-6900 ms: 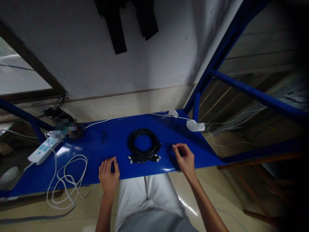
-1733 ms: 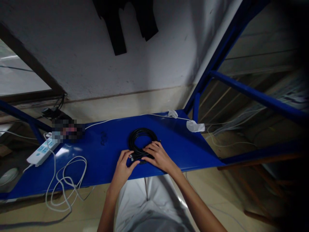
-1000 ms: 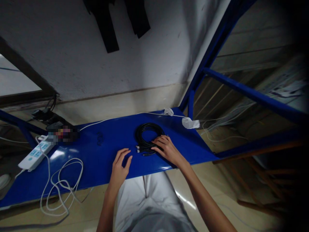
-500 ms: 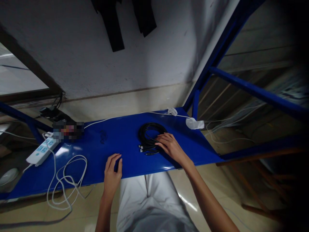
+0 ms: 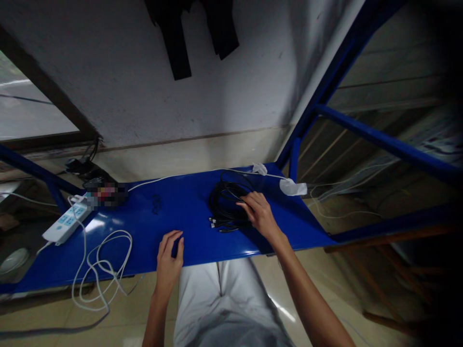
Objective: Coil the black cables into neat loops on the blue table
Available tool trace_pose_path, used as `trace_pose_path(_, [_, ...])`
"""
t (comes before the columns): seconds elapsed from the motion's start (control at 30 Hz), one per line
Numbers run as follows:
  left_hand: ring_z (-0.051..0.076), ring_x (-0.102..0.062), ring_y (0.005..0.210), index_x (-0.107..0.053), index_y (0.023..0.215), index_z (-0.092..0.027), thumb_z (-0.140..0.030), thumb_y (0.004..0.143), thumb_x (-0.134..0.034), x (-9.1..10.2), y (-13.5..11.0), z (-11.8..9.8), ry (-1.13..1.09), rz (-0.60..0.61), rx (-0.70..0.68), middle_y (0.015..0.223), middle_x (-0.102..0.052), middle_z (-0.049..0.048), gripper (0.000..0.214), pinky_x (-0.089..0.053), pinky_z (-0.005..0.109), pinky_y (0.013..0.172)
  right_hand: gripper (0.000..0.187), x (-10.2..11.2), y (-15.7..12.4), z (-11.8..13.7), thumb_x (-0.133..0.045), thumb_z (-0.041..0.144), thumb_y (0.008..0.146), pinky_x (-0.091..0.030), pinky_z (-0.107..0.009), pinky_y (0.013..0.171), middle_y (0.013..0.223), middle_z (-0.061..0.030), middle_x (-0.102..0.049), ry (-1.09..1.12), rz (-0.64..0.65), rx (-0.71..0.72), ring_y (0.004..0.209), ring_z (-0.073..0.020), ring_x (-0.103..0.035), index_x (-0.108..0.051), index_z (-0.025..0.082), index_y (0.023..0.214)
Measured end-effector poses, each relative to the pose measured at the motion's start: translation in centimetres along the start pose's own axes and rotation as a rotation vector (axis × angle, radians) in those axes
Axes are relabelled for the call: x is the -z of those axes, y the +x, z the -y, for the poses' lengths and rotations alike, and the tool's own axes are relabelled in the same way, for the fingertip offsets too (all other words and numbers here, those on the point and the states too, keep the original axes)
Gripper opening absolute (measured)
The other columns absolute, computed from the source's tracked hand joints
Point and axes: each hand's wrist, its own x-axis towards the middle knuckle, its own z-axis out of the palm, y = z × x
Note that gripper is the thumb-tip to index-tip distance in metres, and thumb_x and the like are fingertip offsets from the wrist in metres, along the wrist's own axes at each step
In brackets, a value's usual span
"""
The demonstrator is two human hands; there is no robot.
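A coil of black cable (image 5: 217,200) lies on the blue table (image 5: 191,212), with several plug ends (image 5: 213,221) gathered at its front. My right hand (image 5: 258,212) is at the coil's right side, its thumb and fingers pinched on a strand. Part of the coil spreads out loosely behind those fingers, and the palm hides the right edge. On the table's front edge rests my left hand (image 5: 170,250), holding nothing, its fingers curved and the thumb apart. It is well to the left of the coil.
On the left, a white power strip (image 5: 68,219) and a loosely looped white cord (image 5: 104,265) overhang the edge. Small black rings (image 5: 155,203) lie mid-table. Crumpled white pieces (image 5: 292,187) are at the back right. Blue frame bars (image 5: 294,159) rise at both ends.
My right hand has drawn a little to the right and up with the strand. The coil has loosened, and a loop now stretches toward the back. My left hand stays put.
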Motion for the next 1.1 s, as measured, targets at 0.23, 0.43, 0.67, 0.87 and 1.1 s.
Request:
trace_pose_path(0.23, [0.026,-0.071,0.118,-0.071,0.13,-0.026,-0.03,0.108,-0.063,0.3,0.3,-1.2,-0.066,0.027,0.034,0.125,-0.072,0.0092,0.023,-0.055,0.044,0.108,0.021,1.3,1.2,4.1,-0.056,0.026,0.113,-0.043,-0.044,0.082,0.096,-0.0093,-0.071,0.002,-0.043,0.158,0.09,-0.0257,-0.059,-0.072,0.022,0.124])
trace_pose_path(0.43, [0.025,-0.073,0.112,-0.064,0.144,-0.028,-0.036,0.106,-0.068,-0.7,0.5,-3.2,-0.194,0.158,0.032,0.13,-0.072,0.011,0.039,-0.06,0.042,0.099,0.027,0.6,1.3,7.4,-0.058,0.022,0.11,-0.044,-0.044,0.084,0.096,-0.0078,-0.072,0.061,-0.047,0.25,0.09,-0.0247,-0.06,-0.071,0.025,0.134])
trace_pose_path(0.67, [0.031,-0.07,0.125,-0.071,0.136,-0.032,-0.035,0.102,-0.076,-2.5,0.0,-3.8,-0.088,0.372,-0.107,0.133,-0.075,0.009,0.034,-0.057,0.05,0.108,0.022,-2.1,0.8,10.0,-0.058,0.018,0.11,-0.047,-0.043,0.085,0.095,-0.007,-0.074,0.147,-0.068,0.346,0.087,-0.0224,-0.06,-0.069,0.021,0.129])
trace_pose_path(0.87, [0.028,-0.073,0.117,-0.077,0.126,-0.031,-0.023,0.109,-0.062,-2.1,-1.1,-2.5,-0.021,0.301,-0.188,0.124,-0.079,0.0067,0.024,-0.058,0.047,0.104,0.019,-4.2,-0.1,11.1,-0.056,0.018,0.111,-0.049,-0.042,0.088,0.094,-0.0063,-0.074,0.177,0.015,0.368,0.087,-0.0215,-0.061,-0.071,0.021,0.124])
trace_pose_path(1.1, [0.027,-0.074,0.105,-0.079,0.119,-0.031,-0.021,0.106,-0.067,0.9,-2.3,-1.3,0.1,0.111,-0.21,0.112,-0.081,0.0052,0.02,-0.055,0.046,0.098,0.02,-7.7,-1.1,11.3,-0.056,0.026,0.114,-0.048,-0.04,0.088,0.098,-0.0077,-0.073,0.165,0.176,0.427,0.092,-0.0213,-0.061,-0.071,0.017,0.124])
